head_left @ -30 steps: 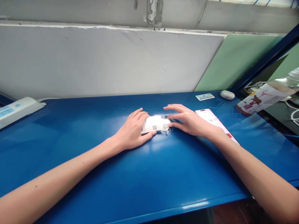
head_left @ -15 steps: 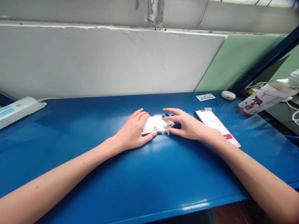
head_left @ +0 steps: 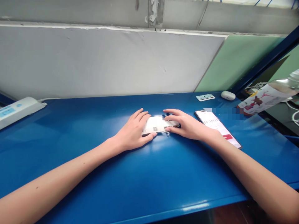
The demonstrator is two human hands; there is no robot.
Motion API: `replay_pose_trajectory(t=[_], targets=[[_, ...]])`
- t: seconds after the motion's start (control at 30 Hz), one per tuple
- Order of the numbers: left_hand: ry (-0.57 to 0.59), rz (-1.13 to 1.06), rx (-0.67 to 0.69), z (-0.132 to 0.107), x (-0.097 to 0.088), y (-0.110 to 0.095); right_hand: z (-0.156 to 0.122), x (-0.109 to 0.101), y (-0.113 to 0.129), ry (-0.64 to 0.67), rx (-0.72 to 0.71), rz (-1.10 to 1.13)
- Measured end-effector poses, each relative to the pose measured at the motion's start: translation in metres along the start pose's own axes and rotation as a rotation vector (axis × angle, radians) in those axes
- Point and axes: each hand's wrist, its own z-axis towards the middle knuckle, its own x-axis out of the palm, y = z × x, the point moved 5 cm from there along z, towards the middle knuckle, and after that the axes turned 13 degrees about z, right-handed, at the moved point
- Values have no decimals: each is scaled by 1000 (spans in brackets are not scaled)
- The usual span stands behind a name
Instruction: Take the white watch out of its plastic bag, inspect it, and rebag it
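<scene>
A small flat packet (head_left: 155,124) with a white label and a square printed code lies on the blue table, its surface shiny like clear plastic. My left hand (head_left: 134,129) grips its left end, thumb along the near edge and fingers over the far side. From its right end a silvery flat piece (head_left: 171,123) sticks out; I cannot make out what it is. My right hand (head_left: 184,124) is closed around that piece with thumb and index finger, the other fingers bent beyond it. A small shiny loop (head_left: 168,133) hangs at the near right corner.
A phone (head_left: 219,129) showing a timer lies right of my right hand. Behind it are a card (head_left: 205,97) and a white earbud case (head_left: 228,95). A tilted labelled bottle (head_left: 266,98) is at the right, a white power strip (head_left: 18,110) at the left. A wall backs the table (head_left: 149,186).
The silvery piece now reaches farther right out of the packet, into my right hand. My right fingers have closed in slightly. My left hand stays in place.
</scene>
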Motion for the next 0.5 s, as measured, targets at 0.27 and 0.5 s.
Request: replay_pose_trajectory(t=[0.27,0.5], targets=[[60,-1,-33,1,1,2,3,-3,6,-34,-76,-147],[65,13,-24,1,-1,1,2,-17,-7,-121,42,-210]])
